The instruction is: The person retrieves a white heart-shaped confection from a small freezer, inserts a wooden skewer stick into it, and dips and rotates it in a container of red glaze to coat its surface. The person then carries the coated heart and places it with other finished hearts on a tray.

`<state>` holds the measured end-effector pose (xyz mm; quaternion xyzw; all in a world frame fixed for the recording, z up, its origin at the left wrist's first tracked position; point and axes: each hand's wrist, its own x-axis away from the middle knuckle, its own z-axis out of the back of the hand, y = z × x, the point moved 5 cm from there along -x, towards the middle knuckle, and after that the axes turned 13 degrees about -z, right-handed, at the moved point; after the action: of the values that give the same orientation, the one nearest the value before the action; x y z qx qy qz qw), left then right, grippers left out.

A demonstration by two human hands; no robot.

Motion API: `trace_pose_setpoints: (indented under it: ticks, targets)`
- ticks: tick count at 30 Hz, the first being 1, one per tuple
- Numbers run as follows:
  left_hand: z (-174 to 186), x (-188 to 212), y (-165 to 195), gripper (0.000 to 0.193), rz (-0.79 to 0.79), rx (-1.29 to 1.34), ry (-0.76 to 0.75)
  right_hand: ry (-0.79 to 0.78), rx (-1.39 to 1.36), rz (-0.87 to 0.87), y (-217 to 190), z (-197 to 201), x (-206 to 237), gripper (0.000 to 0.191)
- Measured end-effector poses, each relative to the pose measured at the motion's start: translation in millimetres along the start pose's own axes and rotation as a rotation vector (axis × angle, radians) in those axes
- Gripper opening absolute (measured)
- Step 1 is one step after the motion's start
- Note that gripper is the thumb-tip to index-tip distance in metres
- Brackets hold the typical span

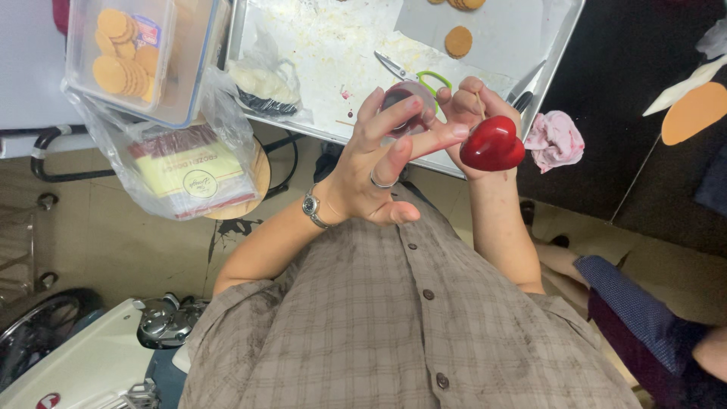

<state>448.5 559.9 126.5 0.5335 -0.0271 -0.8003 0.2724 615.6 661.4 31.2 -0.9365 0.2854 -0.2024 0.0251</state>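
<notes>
- Nearest the camera was the person's own chest in a brown checked shirt [409,333] with dark buttons.
- The left hand [379,170] rose from the lower left, with a wristwatch [314,206] at the wrist and a ring on one finger.
- Its fingers were spread and curled around a small round clear tub [405,102] with something dark inside, pinched between the fingertips.
- The right hand [473,113] came up just beside it, the two hands touching at the fingertips.
- The right hand was clasped around a glossy red heart-shaped object [492,144], held against its palm, with a thin wooden stick rising between its fingers.
- Both hands were raised in front of the near edge of a metal tray [553,53].
- On the tray lay green-handled scissors [416,76], a round biscuit [458,42] on white paper, and a small bag of pale pieces [265,83].
- Right of the tray sat a crumpled pink-stained cloth [556,140].
- To the left, a clear plastic box [189,83] held stacked round biscuits.
- It rested on a bagged flat package [193,174] set on a round stool.
- A scooter [98,360] stood at the lower left, on the floor.
- Another person's leg in blue cloth [644,318] showed at the lower right.
</notes>
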Motion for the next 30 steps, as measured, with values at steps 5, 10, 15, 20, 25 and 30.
trace_pose_setpoints:
  ticks: [5,10,15,20,25,30]
  targets:
    - [-1,2,1,0.083,0.031,0.025,-0.017,0.011,-0.005,-0.009,1,0,1,0.022]
    - [-1,3,-1,0.083,0.035,0.025,-0.038,0.023,0.017,0.011,0,2,0,0.023]
    - [-1,2,-1,0.082,0.035,0.025,-0.015,0.047,0.013,0.011,-1,3,0,0.023]
    - [-4,4,1,0.081,0.034,0.027,-0.011,0.028,-0.048,-0.013,1,2,0,0.021]
    - [-5,8,-1,0.082,0.046,0.039,-0.032,0.002,0.003,-0.006,-1,7,-1,0.022]
    - [-5,10,-2,0.081,0.063,0.023,-0.019,-0.015,0.008,-0.010,-2,11,-1,0.022]
